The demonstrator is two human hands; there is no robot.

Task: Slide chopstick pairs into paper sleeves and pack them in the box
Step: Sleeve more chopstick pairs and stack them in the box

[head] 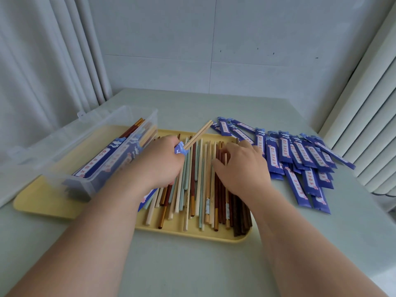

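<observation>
My left hand grips a blue paper sleeve with a pair of pale wooden chopsticks sticking out of its far end. The sleeve's near end shows below my wrist. My right hand rests on the loose chopsticks in the yellow tray, fingers spread over the dark brown ones. A clear plastic box at the left holds several sleeved pairs. Several blue sleeves lie spread on the table to the right.
The box stands on a second yellow tray. The pale green table is bordered by a curtain at the left, a wall behind and a ribbed white panel at the right.
</observation>
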